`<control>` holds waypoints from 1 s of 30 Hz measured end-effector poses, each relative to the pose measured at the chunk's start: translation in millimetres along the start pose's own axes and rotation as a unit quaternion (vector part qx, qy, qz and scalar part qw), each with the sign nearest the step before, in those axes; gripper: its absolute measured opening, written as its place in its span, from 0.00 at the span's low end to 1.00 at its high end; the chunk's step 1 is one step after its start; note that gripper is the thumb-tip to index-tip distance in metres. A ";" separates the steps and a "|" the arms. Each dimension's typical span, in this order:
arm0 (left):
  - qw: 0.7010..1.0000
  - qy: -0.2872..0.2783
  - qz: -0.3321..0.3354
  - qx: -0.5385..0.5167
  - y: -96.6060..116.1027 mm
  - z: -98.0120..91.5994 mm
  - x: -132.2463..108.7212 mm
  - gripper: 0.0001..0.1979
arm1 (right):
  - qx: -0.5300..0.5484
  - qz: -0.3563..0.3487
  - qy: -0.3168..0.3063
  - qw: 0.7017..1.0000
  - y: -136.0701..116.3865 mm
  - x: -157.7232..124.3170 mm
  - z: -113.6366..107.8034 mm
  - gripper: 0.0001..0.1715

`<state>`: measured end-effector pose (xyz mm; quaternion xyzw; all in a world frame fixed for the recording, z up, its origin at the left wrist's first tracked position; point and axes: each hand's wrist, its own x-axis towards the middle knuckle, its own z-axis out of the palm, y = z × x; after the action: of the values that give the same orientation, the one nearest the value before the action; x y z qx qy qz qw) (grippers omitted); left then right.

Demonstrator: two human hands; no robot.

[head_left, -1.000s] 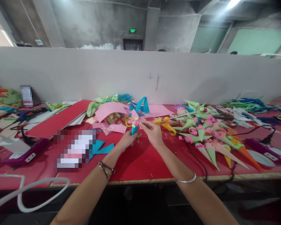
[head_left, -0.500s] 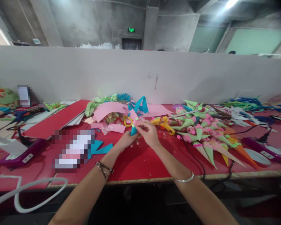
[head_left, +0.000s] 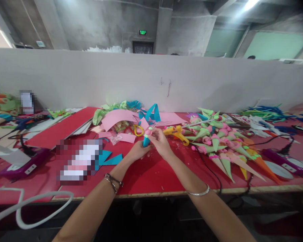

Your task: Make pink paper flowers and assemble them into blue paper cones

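Observation:
My left hand (head_left: 138, 151) is closed round a small blue paper ice cream cone (head_left: 146, 142), held upright with a pink and pale green top. The fingers of my right hand (head_left: 162, 143) are pinched against the pink part of that top, and their tips are partly hidden. Just right of my hands lies a yellow glue gun (head_left: 176, 133). Beyond it spreads a heap of finished-looking paper cones (head_left: 217, 141) in green, pink and orange. Behind my hands is a sheet of pink paper (head_left: 120, 118), with yellow-handled scissors (head_left: 138, 130) near it.
A pixelated phone-like shape (head_left: 79, 161) and blue paper pieces (head_left: 112, 159) lie to the left. Purple power strips (head_left: 31, 164) sit at both sides. A black cord (head_left: 209, 169) runs over the table's right part. A grey partition (head_left: 103, 77) stands behind the red table (head_left: 156, 181).
The cone has shifted slightly to the right and down a little. My right fingers have moved in closer round its pink top. The left hand still grips the cone.

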<state>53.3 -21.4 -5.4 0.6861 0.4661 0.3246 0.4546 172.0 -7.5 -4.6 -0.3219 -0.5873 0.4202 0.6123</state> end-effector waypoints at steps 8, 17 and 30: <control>1.000 -0.004 -0.012 0.000 7.6 0.3 -3.7 0.14 | 0.038 0.036 -0.016 0.998 -2.9 -0.8 0.5 0.23; 0.999 -0.014 -0.021 -0.041 6.3 1.2 -2.2 0.15 | 0.012 0.059 -0.031 0.998 -12.0 -3.4 2.3 0.22; 0.999 -0.012 0.005 -0.039 6.8 -0.5 -2.0 0.17 | -0.003 0.042 -0.051 0.998 -9.8 -3.5 1.1 0.18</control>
<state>54.4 -24.1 1.0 0.6741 0.4446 0.3362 0.4848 172.4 -15.1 2.6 -0.3261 -0.6051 0.4593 0.5626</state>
